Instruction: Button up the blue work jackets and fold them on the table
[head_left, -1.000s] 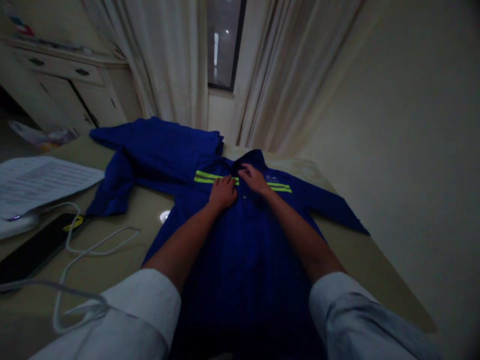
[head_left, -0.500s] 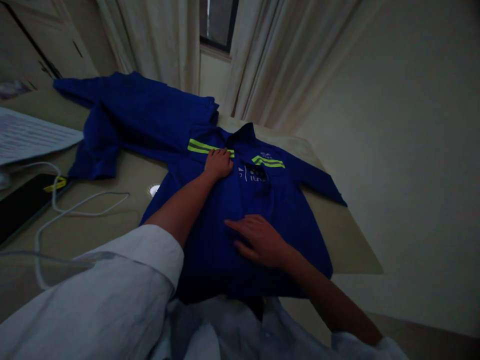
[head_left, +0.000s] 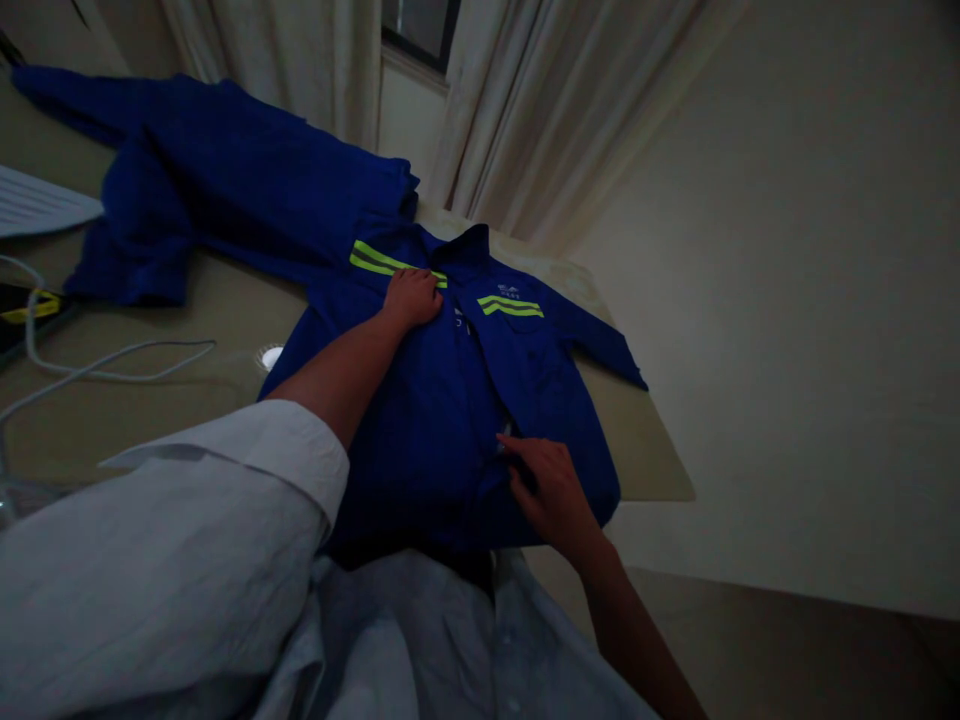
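A blue work jacket (head_left: 420, 400) with yellow-green striped bands across its chest lies front up on the table, collar away from me. My left hand (head_left: 414, 298) rests palm down on the chest, by the end of the left band, with its fingers laid on the cloth. Lower down, my right hand (head_left: 551, 490) has thumb and forefinger pinched at the edge of the jacket's right front panel. That panel gapes slightly at the opening, and a little white lettering shows inside. Both hands are apart from each other.
More blue clothing (head_left: 225, 180) lies spread at the back left, touching the jacket. On the left are a sheet of printed paper (head_left: 45, 205), a white cable (head_left: 135, 376) and a dark object with a yellow tag (head_left: 30, 308). Curtains (head_left: 510, 110) hang behind the table (head_left: 660, 450).
My right hand has moved down and closed on the front panel's edge. The panel now covers most of the inner lettering. My left hand stays on the chest; the view has shifted right.
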